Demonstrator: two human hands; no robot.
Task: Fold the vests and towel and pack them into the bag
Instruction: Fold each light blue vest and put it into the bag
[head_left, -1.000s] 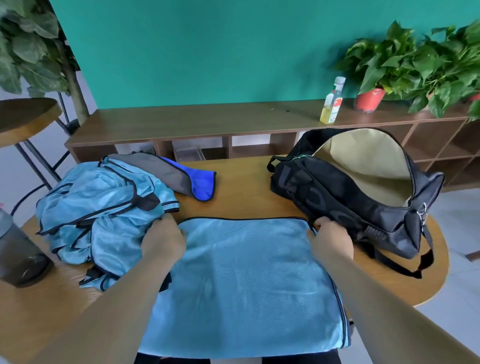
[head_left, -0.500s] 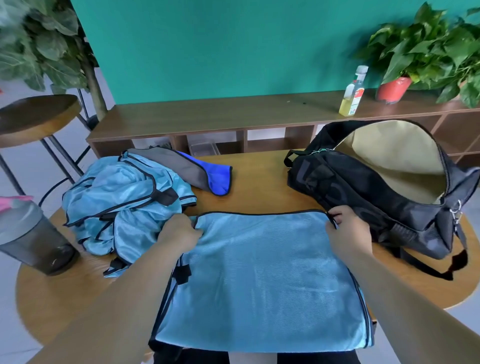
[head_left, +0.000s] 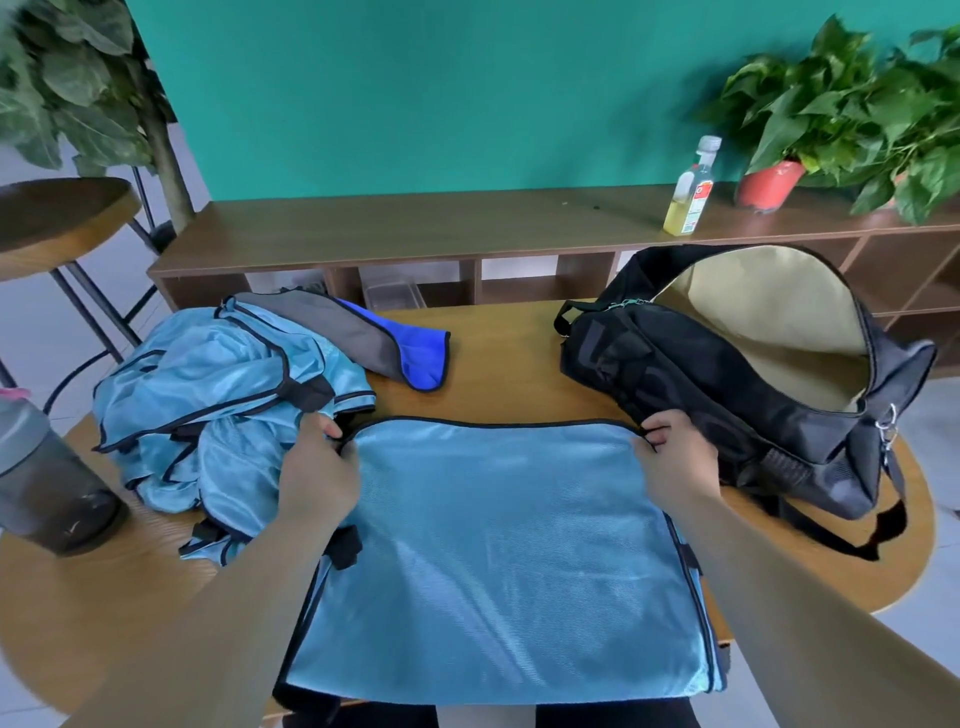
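Two hands, well apart, each clamped on one far corner of the towel (head_left: 498, 561). Pinches the far left corner with the left hand (head_left: 317, 475) and the far right corner with the right hand (head_left: 675, 462), fingers curled over the black piping. Holds the light-blue towel spread flat over the near middle of the bench (head_left: 504, 364), near end draped past the near edge, far hem stretched straight from hand to hand.

Just left of the left hand, touching the towel's left corner: unfolded vests (head_left: 208, 395) in a heap, shiny light blue with black binding, over the left part of the bench. At the left edge, near that heap: an upright dark shaker bottle (head_left: 47, 478) with a grey lid. Against the heap's far side, toward the far edge: a flat grey-and-blue cloth (head_left: 395, 353).

Just right of the right hand: the black bag (head_left: 701, 395) on the right part of the bench, zip flap gaping wide, tan lining exposed, strap trailing toward the near right edge.

Beyond the far edge: a low brown shelf (head_left: 415, 223) against a green wall, with an upright bottle of yellow liquid (head_left: 691, 192) and a leafy plant in a red pot (head_left: 769, 182) on top. Far left: a round wooden stool (head_left: 57, 208).
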